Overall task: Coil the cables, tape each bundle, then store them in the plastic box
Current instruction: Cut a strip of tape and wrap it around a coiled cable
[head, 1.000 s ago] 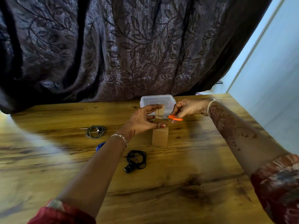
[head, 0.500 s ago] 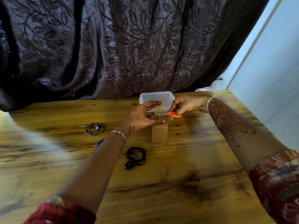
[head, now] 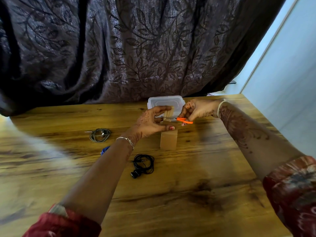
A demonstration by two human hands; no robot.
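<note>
My left hand [head: 150, 123] pinches a strip of brown tape [head: 169, 112] pulled up from a tape roll [head: 168, 140] that hangs or stands just below it. My right hand [head: 198, 110] holds orange-handled scissors [head: 181, 119], their blades across the strip. A clear plastic box [head: 165, 101] with its lid on sits behind both hands. A grey coiled cable [head: 100, 135] lies to the left, a black coiled cable [head: 142, 164] nearer me, and a blue cable [head: 104, 150] peeks out from under my left forearm.
The wooden table [head: 196, 194] ends at the right beside a pale wall [head: 287, 74]. A dark leaf-patterned curtain [head: 136, 48] hangs along the table's far edge.
The camera tilted slightly, so everything sits a little higher in view. Both hands keep the same hold on tape and scissors.
</note>
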